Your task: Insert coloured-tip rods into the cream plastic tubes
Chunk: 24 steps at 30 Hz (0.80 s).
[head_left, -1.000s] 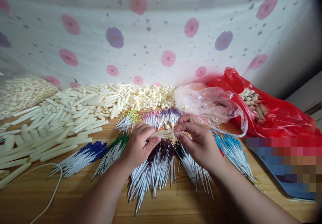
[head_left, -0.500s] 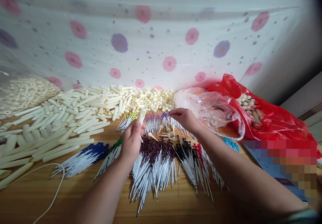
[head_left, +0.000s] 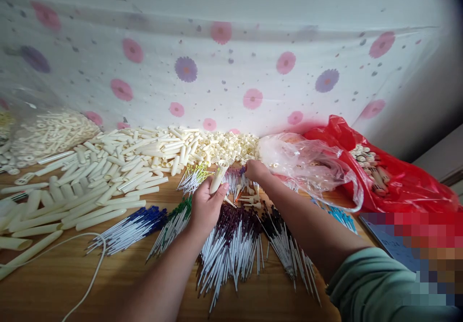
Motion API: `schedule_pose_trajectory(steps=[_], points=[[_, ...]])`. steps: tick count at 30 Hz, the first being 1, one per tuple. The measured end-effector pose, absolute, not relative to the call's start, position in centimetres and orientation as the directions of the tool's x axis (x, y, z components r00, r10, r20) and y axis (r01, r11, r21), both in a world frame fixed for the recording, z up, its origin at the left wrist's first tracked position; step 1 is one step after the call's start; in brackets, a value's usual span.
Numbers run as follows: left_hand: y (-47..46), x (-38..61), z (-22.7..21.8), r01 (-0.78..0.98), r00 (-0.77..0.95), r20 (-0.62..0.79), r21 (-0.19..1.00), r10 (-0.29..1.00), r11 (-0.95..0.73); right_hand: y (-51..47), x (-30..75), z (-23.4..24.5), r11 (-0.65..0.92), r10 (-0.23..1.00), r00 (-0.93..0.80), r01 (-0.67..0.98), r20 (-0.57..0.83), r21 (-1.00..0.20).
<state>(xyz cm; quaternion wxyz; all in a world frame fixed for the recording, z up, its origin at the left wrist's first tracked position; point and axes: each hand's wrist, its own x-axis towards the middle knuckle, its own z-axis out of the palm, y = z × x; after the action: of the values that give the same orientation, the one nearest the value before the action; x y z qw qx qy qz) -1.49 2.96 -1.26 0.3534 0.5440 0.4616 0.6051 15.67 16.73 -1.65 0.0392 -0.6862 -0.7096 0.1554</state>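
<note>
My left hand (head_left: pixel 206 204) is closed round a cream plastic pen barrel (head_left: pixel 219 176), held upright with its open end up. It hovers over fans of thin white refills with coloured tips (head_left: pixel 231 245) spread on the wooden table (head_left: pixel 72 274). My right hand (head_left: pixel 255 169) reaches forward to the pile of small cream ring-shaped parts (head_left: pixel 227 146) near the wall. Its fingers curl down at that pile, and whether they hold anything is hidden.
A heap of cream pen barrels (head_left: pixel 119 167) covers the left of the table. A clear bag (head_left: pixel 311 165) and a red bag (head_left: pixel 390 177) of parts lie at right. A white cord (head_left: pixel 85 257) loops at lower left. A flowered sheet (head_left: pixel 217 71) hangs behind.
Both hands held the barrel together a second ago. The right hand let go and reached forward to the small cream parts, while the left hand turned the barrel upright.
</note>
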Motion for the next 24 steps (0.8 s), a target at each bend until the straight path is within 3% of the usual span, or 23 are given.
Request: schedule_pose_trajectory(steps=[6,11,13,15,17,18,24], points=[[2.8,-1.6,-1.0,0.077,-0.157,0.331,0.943,0.931,-0.323,15.6,16.9,0.2,0.009,1.0,-0.007,0.877,0.005,-0.481],[2.9,-1.4,-1.1,0.067,-0.15,0.296,0.955,0.943,-0.289,10.5,17.6,2.5,0.162,0.983,-0.052,0.689,0.174,-0.706],[2.8,-1.1,-1.0,0.0,-0.109,0.256,0.966,0.96,-0.258,7.6,17.3,2.6,0.226,0.974,-0.122,0.518,0.19,-0.825],[2.5,-0.6,-0.8,-0.081,-0.045,0.208,0.974,0.977,-0.211,5.0,16.7,2.1,0.24,0.957,-0.21,0.196,0.198,-0.951],[2.3,-0.1,-0.7,-0.159,0.016,0.154,0.976,0.988,-0.149,3.0,16.0,1.5,0.189,0.944,-0.268,-0.039,0.193,-0.981],[2.2,0.1,-0.7,-0.199,0.04,0.129,0.973,0.991,-0.118,2.3,15.7,1.2,0.167,0.941,-0.283,-0.08,0.183,-0.983],[2.1,0.4,-0.7,-0.369,0.087,0.049,0.929,0.995,-0.013,1.1,14.9,1.1,0.172,0.931,-0.323,-0.03,0.172,-0.985]])
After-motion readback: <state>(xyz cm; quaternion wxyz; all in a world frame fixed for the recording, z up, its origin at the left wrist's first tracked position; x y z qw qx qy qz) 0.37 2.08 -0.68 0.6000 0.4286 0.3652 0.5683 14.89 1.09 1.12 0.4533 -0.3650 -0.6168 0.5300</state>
